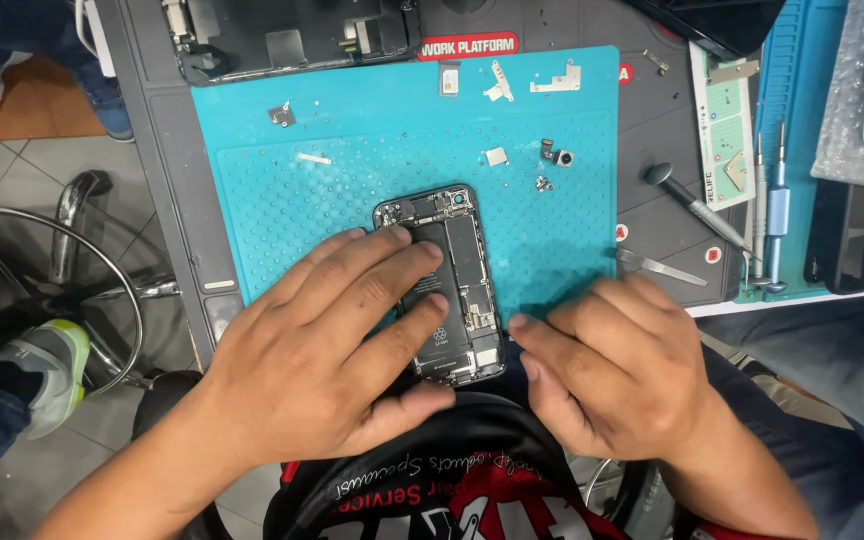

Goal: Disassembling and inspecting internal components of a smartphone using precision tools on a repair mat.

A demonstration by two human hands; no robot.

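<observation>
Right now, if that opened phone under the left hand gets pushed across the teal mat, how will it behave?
The opened phone looks rigid and flat, so it should slide, not tip or roll. The dimpled teal mat probably grips it. Its exposed boards look fragile; the left hand rests fingers on the battery.

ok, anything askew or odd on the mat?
The opened phone lies tilted on the teal mat, under the left hand. Small brackets and a camera module lie scattered loose above it. No visible damage.
</observation>
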